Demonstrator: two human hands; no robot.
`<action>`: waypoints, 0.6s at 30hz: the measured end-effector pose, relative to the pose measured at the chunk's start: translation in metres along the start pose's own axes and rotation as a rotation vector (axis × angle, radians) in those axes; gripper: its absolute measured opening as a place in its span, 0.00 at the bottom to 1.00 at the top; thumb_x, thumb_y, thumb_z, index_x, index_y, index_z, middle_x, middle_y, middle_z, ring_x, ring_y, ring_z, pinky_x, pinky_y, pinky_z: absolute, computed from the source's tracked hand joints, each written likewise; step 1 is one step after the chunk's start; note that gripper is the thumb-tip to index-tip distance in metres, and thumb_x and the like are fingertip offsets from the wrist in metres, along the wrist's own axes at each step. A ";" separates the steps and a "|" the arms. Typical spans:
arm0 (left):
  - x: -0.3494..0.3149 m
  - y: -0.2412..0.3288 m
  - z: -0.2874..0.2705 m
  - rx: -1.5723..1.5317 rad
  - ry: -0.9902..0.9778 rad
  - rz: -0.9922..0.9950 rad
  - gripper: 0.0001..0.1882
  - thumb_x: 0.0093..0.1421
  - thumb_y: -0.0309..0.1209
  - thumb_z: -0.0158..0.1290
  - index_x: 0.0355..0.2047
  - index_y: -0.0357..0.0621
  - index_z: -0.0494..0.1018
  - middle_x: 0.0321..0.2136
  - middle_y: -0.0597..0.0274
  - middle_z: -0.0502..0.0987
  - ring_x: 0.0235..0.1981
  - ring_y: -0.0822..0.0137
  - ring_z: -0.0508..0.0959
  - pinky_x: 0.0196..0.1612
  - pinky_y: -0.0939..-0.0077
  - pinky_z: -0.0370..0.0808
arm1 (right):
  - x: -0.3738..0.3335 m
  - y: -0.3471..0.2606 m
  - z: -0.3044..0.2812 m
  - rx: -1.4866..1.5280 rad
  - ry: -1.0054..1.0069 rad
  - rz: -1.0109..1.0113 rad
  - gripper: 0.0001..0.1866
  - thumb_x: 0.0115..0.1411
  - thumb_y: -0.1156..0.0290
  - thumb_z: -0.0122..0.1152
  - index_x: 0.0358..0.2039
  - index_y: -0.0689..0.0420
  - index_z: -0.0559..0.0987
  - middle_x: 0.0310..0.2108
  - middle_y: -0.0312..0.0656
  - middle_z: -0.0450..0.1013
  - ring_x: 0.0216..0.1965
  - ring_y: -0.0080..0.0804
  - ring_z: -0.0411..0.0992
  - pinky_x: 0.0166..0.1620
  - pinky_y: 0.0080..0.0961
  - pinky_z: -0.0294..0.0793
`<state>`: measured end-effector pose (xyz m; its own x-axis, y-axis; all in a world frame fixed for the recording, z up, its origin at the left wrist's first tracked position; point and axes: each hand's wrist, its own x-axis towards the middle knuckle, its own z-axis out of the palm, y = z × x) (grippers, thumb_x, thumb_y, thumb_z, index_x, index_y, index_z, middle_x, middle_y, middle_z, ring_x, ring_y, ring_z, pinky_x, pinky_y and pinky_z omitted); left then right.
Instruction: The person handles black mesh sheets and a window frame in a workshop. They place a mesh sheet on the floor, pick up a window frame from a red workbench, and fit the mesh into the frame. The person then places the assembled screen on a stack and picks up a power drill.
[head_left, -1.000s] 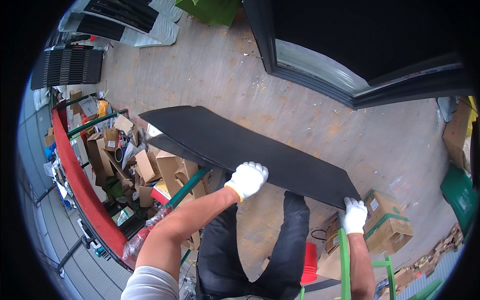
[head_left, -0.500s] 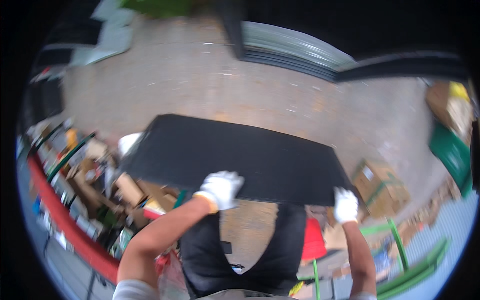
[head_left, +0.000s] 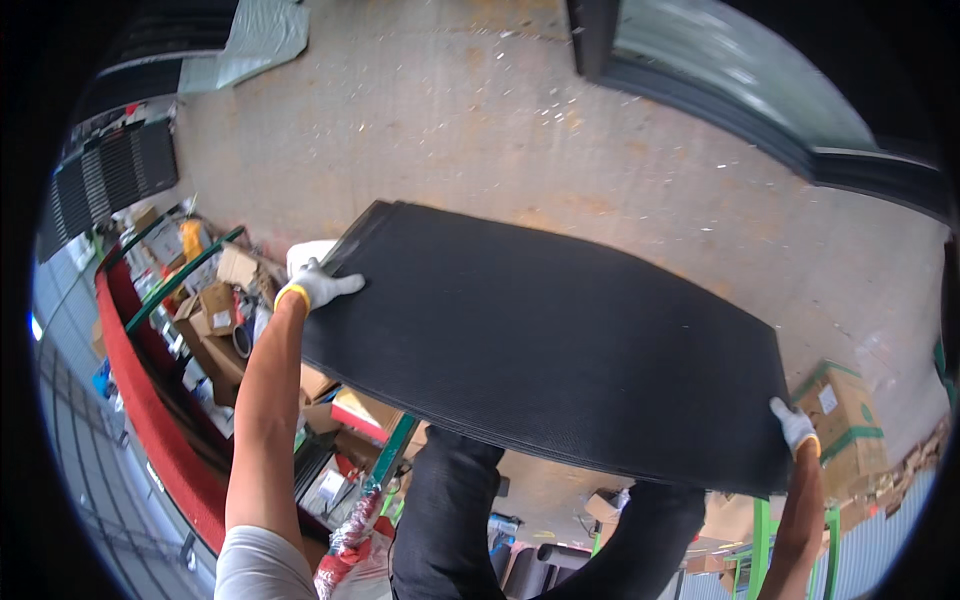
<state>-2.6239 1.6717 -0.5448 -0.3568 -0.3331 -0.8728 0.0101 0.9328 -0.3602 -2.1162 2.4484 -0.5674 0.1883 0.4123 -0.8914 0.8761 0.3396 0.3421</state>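
We note the black panel [head_left: 550,330] held off the floor [head_left: 430,110], in front of the trouser legs [head_left: 450,510], its broad face up and several thin lines along its near long edge. The gloved left hand [head_left: 318,285] grips the panel's left end, thumb laid on the upper face; the gloved right hand [head_left: 796,424] grips the right end near its near corner. Both sets of fingers are closed on the panel, though their undersides are hidden from us. Around it: beyond the right hand, a cardboard box [head_left: 850,410] with green tape; below that hand, a light green frame [head_left: 762,535]. To the left lies a heap of cartons [head_left: 215,300] with a red beam [head_left: 145,400] along its outer side. A dark green bar [head_left: 393,450] runs up to the near edge beside the left leg, where the panel hides its far end; we cannot tell whether they touch. At the floor's far right stands a dark-framed pane [head_left: 740,70]. Compared with one second ago, the left hand has moved from the middle of the near edge to the left end, and the panel shows more face; the right hand remains at its end.
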 end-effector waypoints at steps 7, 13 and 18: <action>0.027 -0.031 0.038 -0.218 -0.130 -0.239 0.74 0.44 0.71 0.74 0.74 0.22 0.60 0.68 0.31 0.72 0.70 0.46 0.73 0.71 0.59 0.70 | 0.027 0.003 0.023 0.356 -0.206 0.050 0.48 0.66 0.39 0.71 0.67 0.74 0.74 0.63 0.57 0.77 0.64 0.43 0.75 0.70 0.33 0.69; 0.026 -0.032 0.038 -0.259 -0.074 -0.215 0.67 0.48 0.71 0.71 0.69 0.23 0.68 0.62 0.34 0.78 0.63 0.45 0.79 0.66 0.56 0.74 | 0.019 -0.029 0.046 0.308 -0.230 -0.011 0.50 0.62 0.40 0.76 0.60 0.80 0.77 0.55 0.57 0.82 0.53 0.44 0.82 0.60 0.33 0.78; 0.029 -0.038 0.031 -0.323 -0.139 -0.133 0.71 0.44 0.72 0.73 0.71 0.23 0.65 0.64 0.33 0.76 0.65 0.44 0.77 0.69 0.56 0.71 | 0.020 -0.039 0.046 0.209 -0.219 -0.105 0.51 0.62 0.38 0.74 0.61 0.79 0.77 0.54 0.56 0.82 0.52 0.42 0.81 0.58 0.36 0.78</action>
<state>-2.6056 1.6220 -0.5664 -0.2045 -0.4489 -0.8699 -0.3304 0.8682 -0.3703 -2.1263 2.4046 -0.6122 0.1633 0.1850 -0.9691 0.9637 0.1805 0.1968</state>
